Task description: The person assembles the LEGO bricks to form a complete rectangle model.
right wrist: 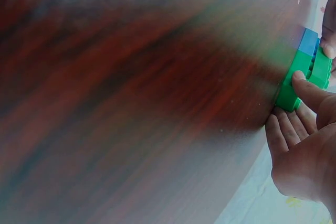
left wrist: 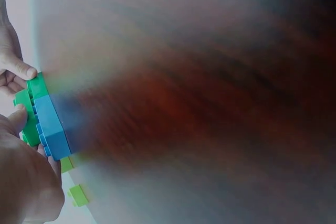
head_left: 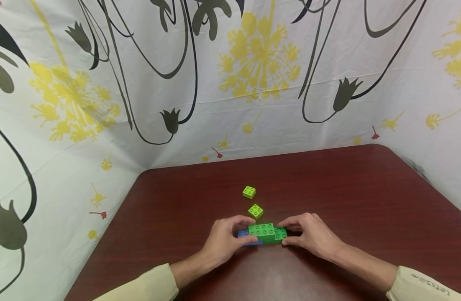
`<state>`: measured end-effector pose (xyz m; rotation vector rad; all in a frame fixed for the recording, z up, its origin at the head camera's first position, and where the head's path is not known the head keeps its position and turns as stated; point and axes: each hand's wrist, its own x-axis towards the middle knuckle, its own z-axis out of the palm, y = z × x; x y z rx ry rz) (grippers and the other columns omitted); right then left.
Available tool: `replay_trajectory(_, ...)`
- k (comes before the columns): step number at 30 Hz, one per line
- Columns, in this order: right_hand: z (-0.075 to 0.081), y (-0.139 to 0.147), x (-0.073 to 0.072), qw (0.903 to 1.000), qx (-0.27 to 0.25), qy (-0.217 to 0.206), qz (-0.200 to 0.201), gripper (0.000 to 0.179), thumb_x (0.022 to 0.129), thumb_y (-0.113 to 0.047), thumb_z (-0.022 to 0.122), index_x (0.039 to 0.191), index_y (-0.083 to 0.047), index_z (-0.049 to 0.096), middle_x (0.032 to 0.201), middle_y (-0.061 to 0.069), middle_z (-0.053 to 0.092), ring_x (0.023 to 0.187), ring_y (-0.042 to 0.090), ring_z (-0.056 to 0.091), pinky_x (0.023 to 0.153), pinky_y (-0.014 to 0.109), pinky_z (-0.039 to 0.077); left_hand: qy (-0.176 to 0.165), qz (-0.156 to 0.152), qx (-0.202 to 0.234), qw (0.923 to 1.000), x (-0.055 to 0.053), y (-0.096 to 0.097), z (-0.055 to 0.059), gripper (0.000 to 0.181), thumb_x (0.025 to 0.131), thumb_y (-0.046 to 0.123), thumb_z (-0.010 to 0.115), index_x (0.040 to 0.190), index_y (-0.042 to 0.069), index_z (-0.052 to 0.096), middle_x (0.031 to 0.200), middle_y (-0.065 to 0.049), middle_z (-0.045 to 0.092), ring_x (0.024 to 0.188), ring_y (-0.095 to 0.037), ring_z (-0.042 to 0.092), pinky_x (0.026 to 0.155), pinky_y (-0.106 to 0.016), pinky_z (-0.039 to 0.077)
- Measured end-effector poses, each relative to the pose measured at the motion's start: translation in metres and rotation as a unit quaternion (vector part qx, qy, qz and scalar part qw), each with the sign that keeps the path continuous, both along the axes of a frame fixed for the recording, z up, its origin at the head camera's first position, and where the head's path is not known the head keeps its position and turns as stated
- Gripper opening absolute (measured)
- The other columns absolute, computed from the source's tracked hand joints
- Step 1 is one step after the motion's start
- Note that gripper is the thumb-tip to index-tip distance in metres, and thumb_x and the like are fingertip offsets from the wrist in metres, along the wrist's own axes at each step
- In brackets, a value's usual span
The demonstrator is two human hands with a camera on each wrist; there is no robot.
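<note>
Spreading wide to left and right of the work, a dark red polished wooden table (head_left: 170, 205) runs well past the hands to its far edge in the head view; its near side is cut off. A bright green oblong plastic brick (head_left: 261, 230) lies across a blue plastic brick (head_left: 243, 233) at left and a deeper green plastic brick (head_left: 281, 234) at right, the whole stack between the hands. The left hand (head_left: 224, 240) grips the left end, thumb near, fingers far; the right hand (head_left: 316, 236) pinches the right end. Room tightens straight ahead, where a square lime-green plastic brick (head_left: 255, 211) sits just beyond the stack and its lime-green twin (head_left: 249, 192) farther off. A white flower-printed cloth (head_left: 215, 117) rises past the far edge, and two cream sleeves (head_left: 155, 284) are cropped at the near side.

From the left wrist, I can make out studs in a narrow gap under the top brick. Some left fingers are hidden behind the stack, one lime-green brick is partly covered, and the wood blurs heavily.

From the right wrist, the right thumb presses the deeper green brick's side; the left hand is cropped. Whether the stack touches the wood, I cannot tell.
</note>
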<state>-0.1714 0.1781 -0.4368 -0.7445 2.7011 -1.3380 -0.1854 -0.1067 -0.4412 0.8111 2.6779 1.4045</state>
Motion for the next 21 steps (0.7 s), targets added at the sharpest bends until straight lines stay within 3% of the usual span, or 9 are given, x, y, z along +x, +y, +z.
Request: replay_trajectory(21, 0.0018, -0.0011, 0.0009, 0.9999, 0.009, -0.005, -0.006, 0.035, 0.084, -0.015, 0.092, 0.116, -0.01, 0.08, 0.111, 0.005, 0.079, 0.1, 0.017, 0.077, 0.079, 0.028, 0.062, -0.014, -0.014, 0.001, 0.9998, -0.0033, -0.0026, -0.004, 0.035, 0.089, 0.031, 0.088, 0.121, 0.02, 0.079, 0.114, 0.008, 0.077, 0.093, -0.007, 0.072, 0.079, -0.025, 0.058)
